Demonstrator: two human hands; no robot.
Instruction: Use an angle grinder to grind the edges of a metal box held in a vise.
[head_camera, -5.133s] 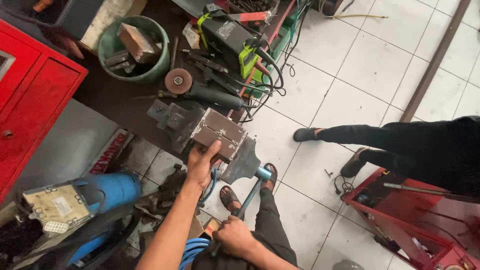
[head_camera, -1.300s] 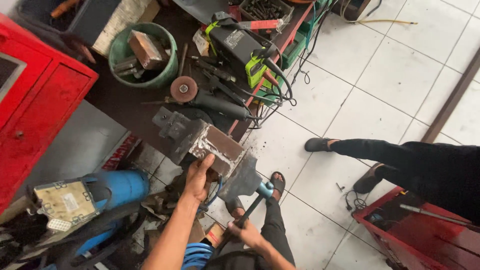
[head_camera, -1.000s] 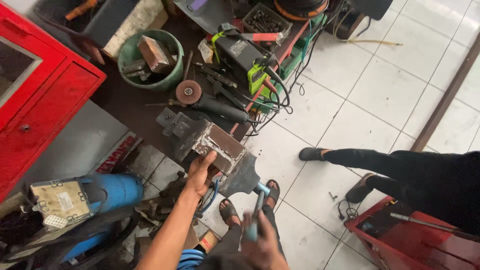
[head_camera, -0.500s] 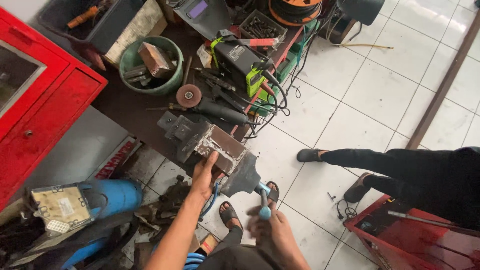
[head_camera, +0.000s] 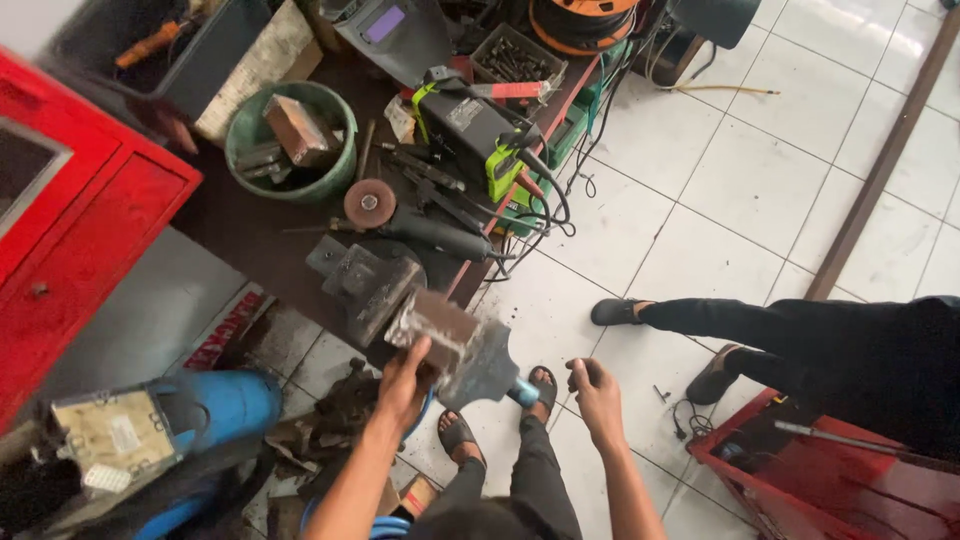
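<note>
cabinet (head_camera: 90, 220) red; bucket (head_camera: 240, 135) green; welder (head_camera: 470, 135) blk/lime; floor tiles (head_camera: 740, 180) white; handle (head_camera: 524, 396) blue

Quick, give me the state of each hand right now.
Left hand: closed on the near edge of the metal block at the bench vise.
Right hand: loosely curled, holding nothing, just beside the blue vise handle.

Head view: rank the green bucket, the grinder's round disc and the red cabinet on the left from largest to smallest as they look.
1. red cabinet, cut off by the frame yet plainly largest.
2. green bucket, holding metal blocks.
3. grinder's round disc, smallest, lying just beside the bucket.
</note>
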